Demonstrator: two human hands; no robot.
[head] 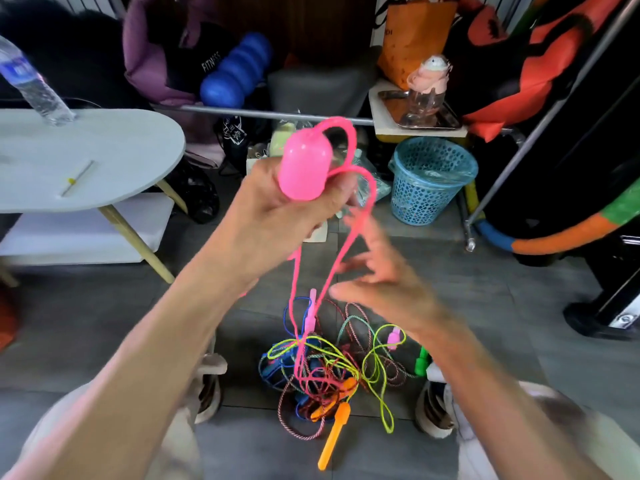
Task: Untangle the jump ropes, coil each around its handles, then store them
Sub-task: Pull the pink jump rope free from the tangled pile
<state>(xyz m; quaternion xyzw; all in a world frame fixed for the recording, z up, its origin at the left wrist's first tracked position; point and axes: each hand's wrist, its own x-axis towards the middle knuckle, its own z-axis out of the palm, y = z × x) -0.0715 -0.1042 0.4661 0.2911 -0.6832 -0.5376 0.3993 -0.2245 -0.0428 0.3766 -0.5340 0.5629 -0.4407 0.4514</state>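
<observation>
While the left hand (287,202) grips a rounded pink plastic handle (304,164) high to draw its pink cord (349,223) taut, the blurred right hand (384,278) hovers loose-fingered beside it, above the tangled multicoloured ropes (329,372) on the floor.

Bright even light, motion-blurred right hand (377,282), wide-angle edge warp.
</observation>
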